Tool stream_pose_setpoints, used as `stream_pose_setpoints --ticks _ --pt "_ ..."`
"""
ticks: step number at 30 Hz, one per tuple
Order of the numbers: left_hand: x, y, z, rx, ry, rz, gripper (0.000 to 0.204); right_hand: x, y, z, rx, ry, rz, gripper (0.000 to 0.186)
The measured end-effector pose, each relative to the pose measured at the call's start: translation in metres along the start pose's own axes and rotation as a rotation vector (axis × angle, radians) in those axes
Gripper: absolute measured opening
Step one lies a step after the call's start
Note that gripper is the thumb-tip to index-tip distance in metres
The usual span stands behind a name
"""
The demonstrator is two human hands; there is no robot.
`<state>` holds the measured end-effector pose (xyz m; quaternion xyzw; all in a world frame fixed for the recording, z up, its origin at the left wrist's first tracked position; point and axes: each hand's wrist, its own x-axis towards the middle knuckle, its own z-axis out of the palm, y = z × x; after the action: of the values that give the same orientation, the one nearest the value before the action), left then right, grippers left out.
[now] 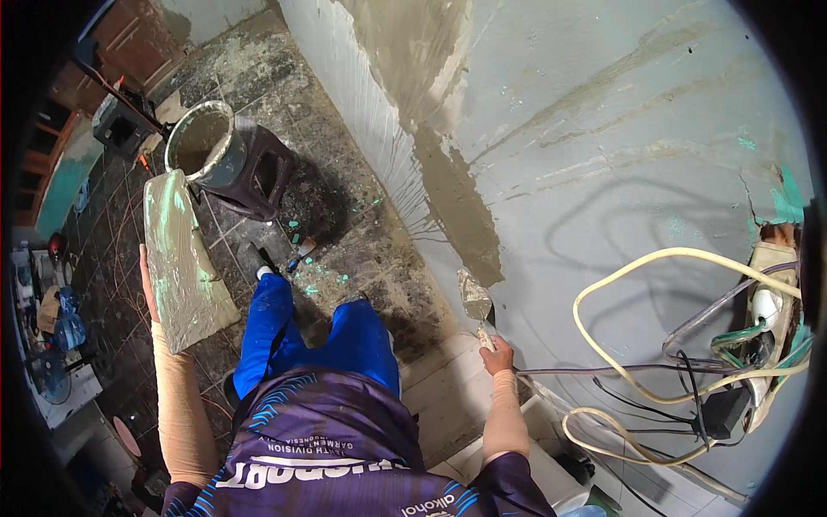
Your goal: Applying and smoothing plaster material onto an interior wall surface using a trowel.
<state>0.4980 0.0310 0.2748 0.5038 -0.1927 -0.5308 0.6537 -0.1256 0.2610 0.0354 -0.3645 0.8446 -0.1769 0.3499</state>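
Note:
On the left, my left hand [148, 289] grips a mortar board [183, 276] by its outer edge; most of the fingers are hidden beneath it. Grey wet mortar and pale green flecks smear the board's top. My right hand [497, 356] is closed round the handle of a pointed trowel [475, 297], whose blade is coated in mortar. The blade is beside the wall, just below the lower end of a damp grey mortar strip [457, 202]. Beyond the board, a bucket [231, 168] with grey mix inside rests on a dark plastic stool [267, 172].
Loose cream cable [603, 276] and dark wires hang from an opened wall box [767, 319] at right. Green chips [312, 289] and a small scraper [303, 250] lie on the stained tile floor [258, 60]. A fan [53, 379] stands at far left.

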Motion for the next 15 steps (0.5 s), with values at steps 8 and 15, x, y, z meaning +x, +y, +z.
stream_pose_setpoints --ticks 8,15 --pt "-0.001 0.010 0.036 -0.215 -0.122 -0.229 0.052 -0.033 -0.043 -0.029 0.148 -0.020 0.003 0.032" --pt "0.002 0.018 0.035 -0.230 -0.122 -0.255 0.053 -0.067 -0.076 -0.060 0.200 -0.246 0.061 0.035"
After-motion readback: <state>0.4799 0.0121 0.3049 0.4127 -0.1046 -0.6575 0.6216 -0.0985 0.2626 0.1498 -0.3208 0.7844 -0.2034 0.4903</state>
